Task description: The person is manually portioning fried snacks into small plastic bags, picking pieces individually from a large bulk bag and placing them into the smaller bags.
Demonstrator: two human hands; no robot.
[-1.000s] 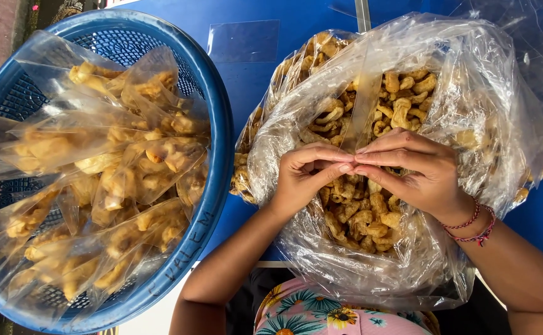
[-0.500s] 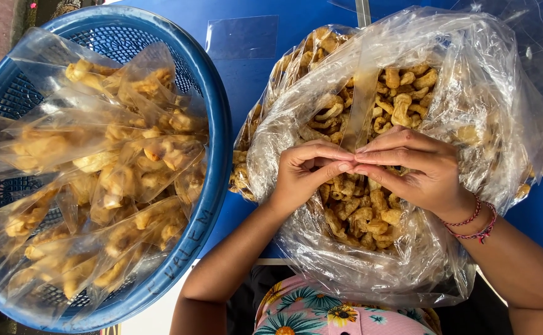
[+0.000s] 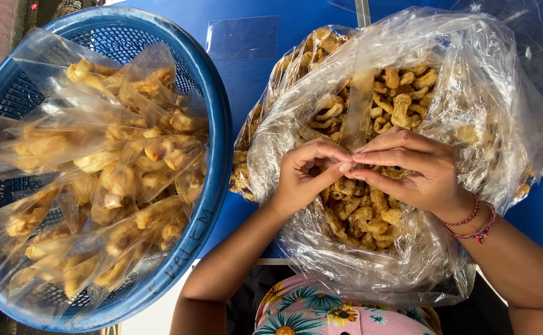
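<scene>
Both hands meet over the mouth of a large clear plastic bag (image 3: 470, 124) filled with pale golden fried snack pieces (image 3: 371, 211). The left hand (image 3: 302, 177) and right hand (image 3: 414, 170) face each other, fingertips touching at the centre. Between them they pinch a small, narrow clear bag (image 3: 357, 105), which stands up from the fingers as a flat strip over the heaped snack. Fingers of both hands are pressed together on its lower edge; thumb and forefinger appear to be rubbing the film, though whether its mouth is parted cannot be told.

Handling judgement: the small bag is thin film, very light, limp and slippery, and its layers likely cling together. It is best held at the edge with fingertip pressure. The snack pieces look puffed, brittle and light, and would crush under a firm squeeze.

The large bag rests on a blue tabletop (image 3: 259, 68), its near side sagging over the edge towards the person's floral garment (image 3: 327, 313). To the left, touching nothing in hand, a round blue plastic basket (image 3: 212, 118) holds many filled small packets (image 3: 110, 186) of the same snack. A spare flat clear bag (image 3: 241, 37) lies on the tabletop beyond.
</scene>
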